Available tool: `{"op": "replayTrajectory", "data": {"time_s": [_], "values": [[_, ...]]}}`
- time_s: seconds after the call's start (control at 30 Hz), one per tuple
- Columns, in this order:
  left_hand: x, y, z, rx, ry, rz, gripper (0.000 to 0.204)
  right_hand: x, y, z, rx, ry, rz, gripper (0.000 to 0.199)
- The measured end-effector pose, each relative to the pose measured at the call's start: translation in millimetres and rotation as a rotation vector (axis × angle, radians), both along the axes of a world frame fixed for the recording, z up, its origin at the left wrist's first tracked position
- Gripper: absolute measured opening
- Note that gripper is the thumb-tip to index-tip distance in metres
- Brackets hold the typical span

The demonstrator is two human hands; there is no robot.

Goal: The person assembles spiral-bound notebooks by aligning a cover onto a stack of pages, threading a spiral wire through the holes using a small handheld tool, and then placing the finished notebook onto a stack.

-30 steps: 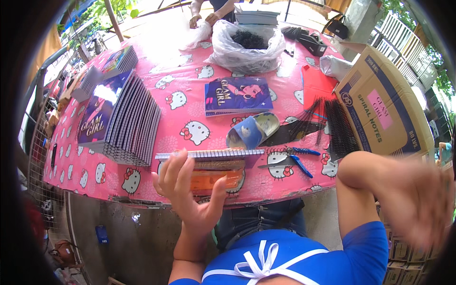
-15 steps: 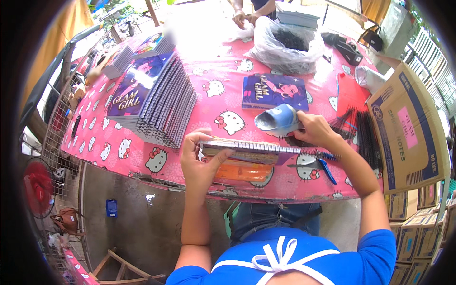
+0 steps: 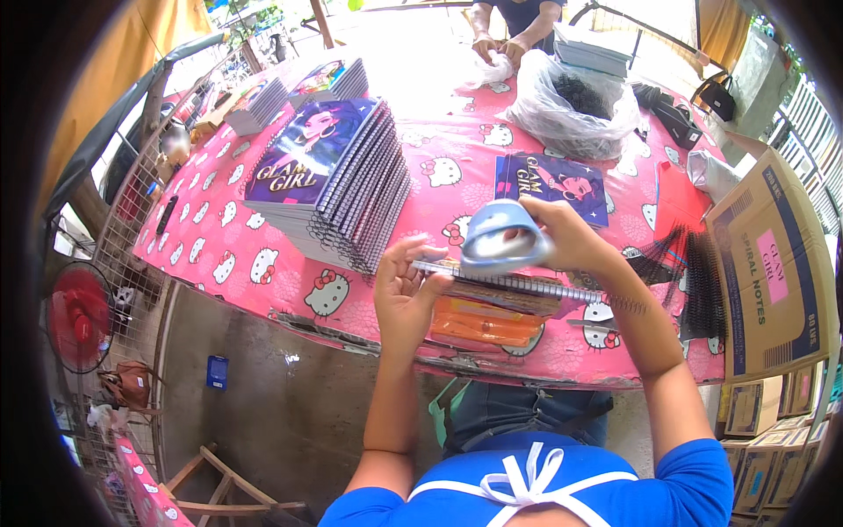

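My left hand (image 3: pixel 406 294) grips the left end of a spiral-bound notebook (image 3: pixel 500 283) held on edge over the table's front edge, its wire spine facing up. My right hand (image 3: pixel 562 237) holds a light blue cup-shaped plastic tool (image 3: pixel 499 237) just above that spine. An orange packet (image 3: pixel 481 321) lies under the notebook on the pink patterned tablecloth (image 3: pixel 439 176).
A slanted stack of spiral notebooks (image 3: pixel 338 180) stands at the left. A single purple notebook (image 3: pixel 551 180) lies ahead. Black binding coils (image 3: pixel 694 277) and a cardboard box (image 3: pixel 773 263) are at the right. Another person's hands (image 3: pixel 500 48) work by a plastic bag (image 3: pixel 575 105) across the table.
My right hand came in from the right, picked up the blue tool and lifted it over the notebook's spine. My left hand closed on the notebook's left end.
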State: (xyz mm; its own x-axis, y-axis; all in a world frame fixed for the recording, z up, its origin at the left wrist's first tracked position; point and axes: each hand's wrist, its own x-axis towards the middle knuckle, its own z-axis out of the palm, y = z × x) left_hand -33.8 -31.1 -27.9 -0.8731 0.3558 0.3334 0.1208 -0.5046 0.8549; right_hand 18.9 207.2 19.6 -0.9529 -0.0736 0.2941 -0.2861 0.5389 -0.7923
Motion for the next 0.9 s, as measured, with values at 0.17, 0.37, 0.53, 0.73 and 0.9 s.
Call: {"op": "replayTrajectory", "data": {"time_s": [0.17,0.37,0.53,0.73,0.9], "values": [[-17,-12,-25,0.112,-0.042,0.012,0.024,1,-5,5,-0.492,-0.01,0.225,0.028],[-24,-23,-31,0.193,-0.166,-0.144,0.026,2,-12,16,-0.494,-0.137,0.081,0.038],[-22,-16,-21,0.131,-0.077,-0.047,0.017,-8,-2,-22,0.611,-0.098,-0.2,0.046],[-22,-14,-12,0.121,-0.147,-0.1,0.018,64,73,-48,0.594,0.176,-0.551,0.036],[-28,-1,6,0.063,0.251,-0.143,0.02,139,128,-93,0.631,0.065,-0.511,0.02]]}}
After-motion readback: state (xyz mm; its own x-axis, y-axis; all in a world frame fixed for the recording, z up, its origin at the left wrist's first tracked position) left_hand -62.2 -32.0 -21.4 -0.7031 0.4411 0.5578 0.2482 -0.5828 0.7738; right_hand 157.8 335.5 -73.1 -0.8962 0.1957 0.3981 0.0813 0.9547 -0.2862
